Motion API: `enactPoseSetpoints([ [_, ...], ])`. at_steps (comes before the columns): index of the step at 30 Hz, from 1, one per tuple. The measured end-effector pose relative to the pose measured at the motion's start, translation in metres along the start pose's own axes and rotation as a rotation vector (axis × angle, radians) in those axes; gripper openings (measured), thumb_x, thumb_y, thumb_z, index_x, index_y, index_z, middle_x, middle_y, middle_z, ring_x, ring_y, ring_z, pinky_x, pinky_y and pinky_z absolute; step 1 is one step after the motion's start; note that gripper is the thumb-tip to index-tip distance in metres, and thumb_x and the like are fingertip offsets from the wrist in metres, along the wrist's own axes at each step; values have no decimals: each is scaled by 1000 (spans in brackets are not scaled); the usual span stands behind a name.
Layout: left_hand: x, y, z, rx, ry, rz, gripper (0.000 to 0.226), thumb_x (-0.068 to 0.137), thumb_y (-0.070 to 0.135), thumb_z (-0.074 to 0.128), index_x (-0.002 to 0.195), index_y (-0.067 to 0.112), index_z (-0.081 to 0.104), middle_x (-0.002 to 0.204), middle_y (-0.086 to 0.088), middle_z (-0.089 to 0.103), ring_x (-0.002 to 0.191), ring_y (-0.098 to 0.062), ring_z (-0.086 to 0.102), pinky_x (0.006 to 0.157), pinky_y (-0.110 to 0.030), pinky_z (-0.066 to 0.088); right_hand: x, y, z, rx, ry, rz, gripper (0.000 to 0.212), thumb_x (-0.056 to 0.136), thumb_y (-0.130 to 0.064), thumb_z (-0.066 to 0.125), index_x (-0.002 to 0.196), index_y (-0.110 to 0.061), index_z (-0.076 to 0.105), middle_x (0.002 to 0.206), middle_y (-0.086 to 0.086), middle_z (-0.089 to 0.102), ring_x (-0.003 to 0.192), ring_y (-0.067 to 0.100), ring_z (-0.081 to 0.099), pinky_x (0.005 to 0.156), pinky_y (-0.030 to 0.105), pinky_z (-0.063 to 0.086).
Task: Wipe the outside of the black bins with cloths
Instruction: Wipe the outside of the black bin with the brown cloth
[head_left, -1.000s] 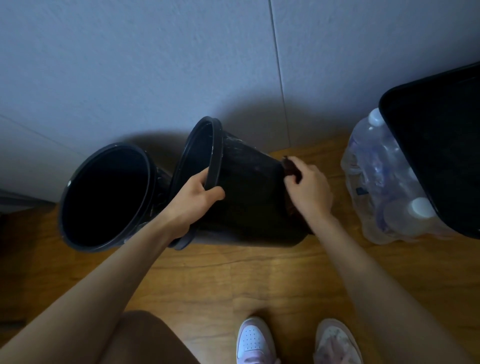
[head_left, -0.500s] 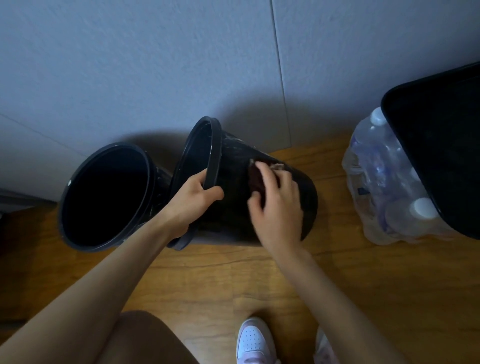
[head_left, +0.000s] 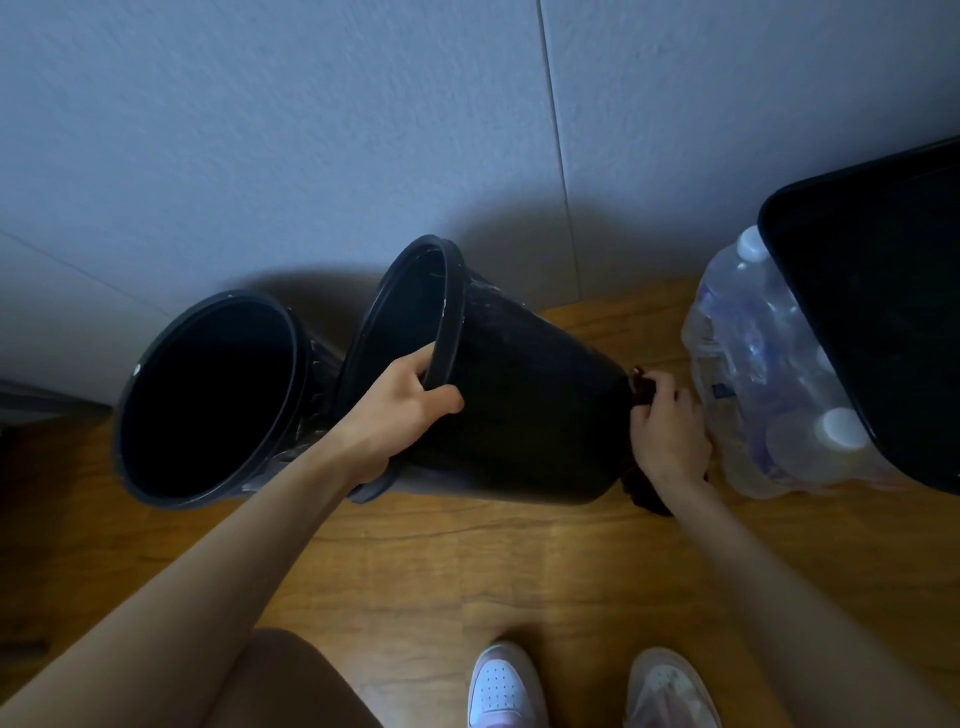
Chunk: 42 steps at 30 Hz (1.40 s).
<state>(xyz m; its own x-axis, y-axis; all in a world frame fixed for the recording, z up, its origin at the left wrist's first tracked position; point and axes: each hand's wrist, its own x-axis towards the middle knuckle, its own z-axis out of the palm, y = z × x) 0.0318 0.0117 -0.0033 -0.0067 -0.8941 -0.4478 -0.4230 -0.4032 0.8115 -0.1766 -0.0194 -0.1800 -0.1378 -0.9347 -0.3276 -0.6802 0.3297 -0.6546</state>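
While tipped on its side on the wooden floor (head_left: 415, 561), mouth toward the left, tilted bin (head_left: 524, 410) was found gripped at the rim by left hand (head_left: 400, 410), fingers curled over the lip, thumb outside. At the base end, right hand (head_left: 667, 441) was noted closed around dark cloth (head_left: 644, 389), pressed against the bottom edge. Second bin (head_left: 208, 400) was seen just beside, upright-leaning against the wall (head_left: 311, 130), touching or nearly so. Pack of water bottles (head_left: 769, 384) was observed close to the wiping hand, under a black tray (head_left: 883, 312).

Risk judged: knocking the bottle pack on an outward stroke; bin rolling if rim grip slackened.

Underside of bin and most of cloth hidden; cloth colour hard to make out in dim light. Tray cut off at frame edge.
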Motion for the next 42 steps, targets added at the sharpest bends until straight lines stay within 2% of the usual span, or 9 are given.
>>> enactPoseSetpoints([
  [6, -2, 7, 2, 49, -13, 46, 30, 91, -1, 50, 97, 28, 55, 90, 3, 64, 72, 4, 65, 61, -8, 49, 3, 8, -9, 114, -47, 30, 30, 94, -17, 45, 123, -17, 43, 110, 7, 56, 90, 19, 55, 70, 38, 50],
  [10, -10, 11, 1, 35, 35, 85, 32, 91, -2, 49, 103, 27, 53, 92, 8, 63, 76, 3, 65, 63, -8, 51, -5, -2, -33, 295, 27, -64, 35, 92, -12, 46, 126, -22, 42, 117, 3, 53, 100, 22, 57, 74, 40, 54],
  [14, -17, 10, 2, 80, 53, 88, 39, 92, -1, 48, 124, 21, 48, 97, 11, 60, 90, -4, 61, 74, -17, 53, -18, -28, -63, 700, -43, -44, 36, 94, -12, 44, 123, -32, 45, 123, -2, 51, 109, 19, 53, 84, 39, 52],
  [18, -20, 10, 6, 71, 53, 98, 35, 91, -2, 48, 112, 25, 52, 90, 9, 61, 81, -2, 61, 64, -8, 51, -31, -48, -79, 1212, -282, 63, 36, 94, -7, 43, 124, -24, 52, 114, -1, 61, 100, 16, 62, 74, 31, 55],
  [22, -12, 9, 11, 28, 36, 105, 36, 90, -3, 49, 96, 32, 54, 90, 3, 64, 81, -7, 63, 64, -13, 53, -31, -43, -71, 1443, -443, 106, 48, 88, -2, 47, 133, -20, 48, 125, 9, 60, 112, 25, 60, 94, 43, 49],
  [25, -5, 9, 13, -17, 21, 94, 34, 90, -3, 50, 98, 29, 55, 93, 0, 66, 85, -13, 64, 67, -19, 55, -22, -32, -70, 1415, -446, 151, 53, 83, -1, 54, 134, -16, 47, 125, 10, 59, 112, 25, 59, 93, 40, 48],
  [31, 0, 12, 10, -9, 18, 83, 35, 90, -2, 50, 109, 27, 53, 94, 4, 65, 86, -10, 64, 67, -14, 55, -10, -30, -75, 972, -445, 139, 40, 82, 1, 61, 120, -11, 57, 106, 4, 66, 102, 21, 62, 76, 29, 51],
  [37, -7, 15, 8, 221, 77, 166, 41, 89, 0, 52, 126, 18, 50, 104, -2, 64, 95, -12, 62, 83, -25, 52, -14, -39, -90, 970, -468, 166, 35, 80, -2, 64, 111, -16, 61, 105, 5, 67, 97, 22, 63, 75, 30, 51],
  [42, -8, 16, 18, 432, 67, 220, 42, 89, 4, 53, 128, 20, 47, 87, 7, 59, 77, -6, 59, 70, -17, 50, -19, -50, -111, 727, -331, 6, 38, 77, -13, 72, 114, -20, 62, 104, -2, 67, 98, 17, 62, 75, 29, 51],
])
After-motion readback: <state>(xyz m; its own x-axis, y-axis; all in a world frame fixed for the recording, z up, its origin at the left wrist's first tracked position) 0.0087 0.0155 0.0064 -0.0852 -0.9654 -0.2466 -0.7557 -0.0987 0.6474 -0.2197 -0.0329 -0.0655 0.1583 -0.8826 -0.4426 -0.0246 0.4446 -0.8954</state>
